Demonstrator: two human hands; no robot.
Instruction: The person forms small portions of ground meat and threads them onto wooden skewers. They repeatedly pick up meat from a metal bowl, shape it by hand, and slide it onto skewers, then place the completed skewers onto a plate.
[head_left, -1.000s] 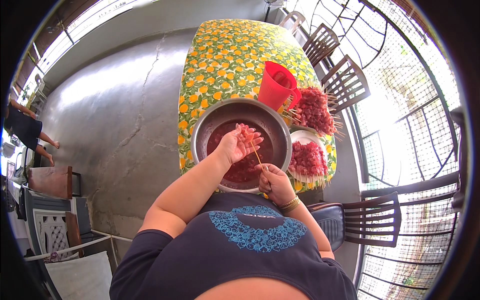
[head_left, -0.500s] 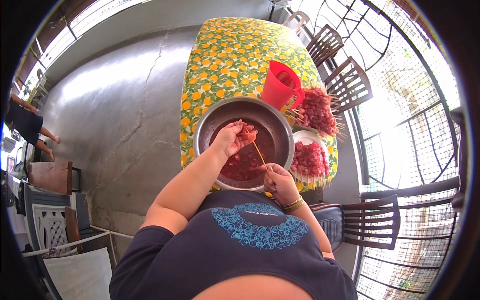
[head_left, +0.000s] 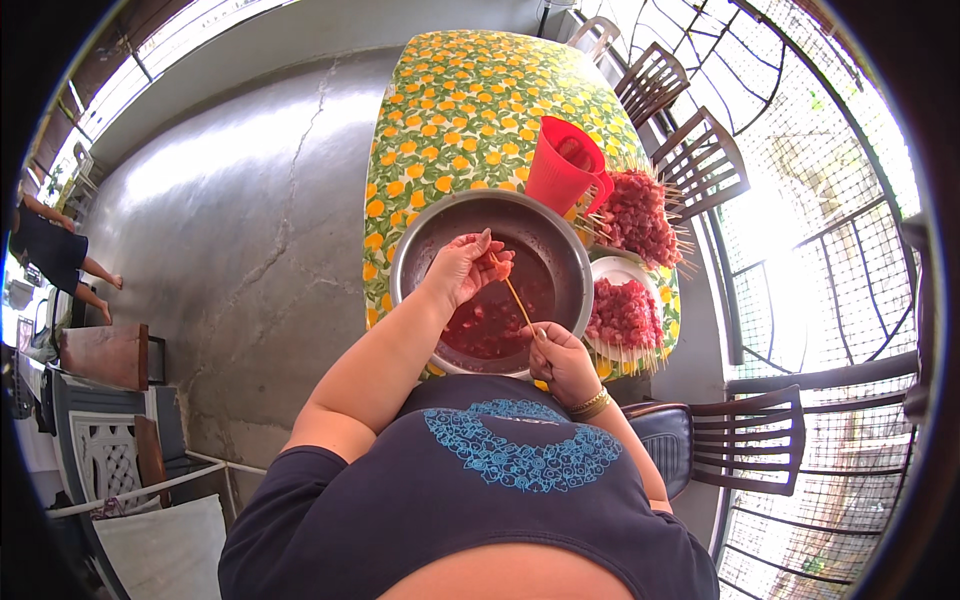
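Note:
My right hand (head_left: pixel 564 364) pinches the lower end of a thin wooden skewer (head_left: pixel 517 301), which slants up to the left. At its upper end is a small piece of raw meat (head_left: pixel 502 268), held in the curled fingers of my left hand (head_left: pixel 460 270), the thumb raised above it. Both hands are over a wide metal basin (head_left: pixel 408 262). Reddish liquid with chunks of raw meat (head_left: pixel 500 325) lies in the basin. To its right, a white plate (head_left: pixel 618 268) bears a pile of meat skewers (head_left: pixel 624 314).
A red pitcher (head_left: pixel 560 172) stands behind the basin, beside a larger pile of meat skewers (head_left: pixel 638 220). The table has a fruit-patterned tablecloth (head_left: pixel 450 110). Dark chairs (head_left: pixel 700 165) line its right side; another chair (head_left: pixel 745 440) is near my right arm. Far left, a person (head_left: pixel 55 250) is partly visible.
The thumb of my left hand has lifted, and its fingers have loosened somewhat around the meat. My right hand keeps its pinch on the skewer. The view has shifted slightly.

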